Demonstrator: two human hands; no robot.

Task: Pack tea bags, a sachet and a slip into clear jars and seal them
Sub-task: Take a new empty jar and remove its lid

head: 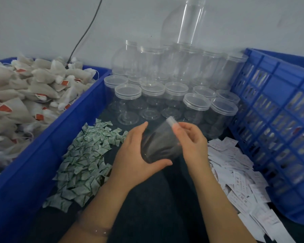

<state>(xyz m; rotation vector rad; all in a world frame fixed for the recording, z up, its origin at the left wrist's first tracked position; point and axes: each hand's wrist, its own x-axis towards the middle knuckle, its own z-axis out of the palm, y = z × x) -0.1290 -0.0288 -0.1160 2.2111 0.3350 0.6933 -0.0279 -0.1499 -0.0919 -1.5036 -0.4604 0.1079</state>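
My left hand (132, 155) grips the body of a clear empty jar (159, 142), tilted with its mouth up and to the right. My right hand (191, 135) holds the jar's clear lid (172, 122) at the mouth, blurred by motion. Cream tea bags (25, 97) with red tags fill the blue bin (47, 146) on the left. A heap of green-printed sachets (84, 160) lies left of my hands, and white paper slips (235, 174) lie to the right.
Lidded clear jars (165, 100) stand in rows behind my hands, with more stacked against the wall. A blue lattice crate (279, 134) stands on the right. A black cable (84, 34) runs down the wall. The work surface (158, 207) is dark.
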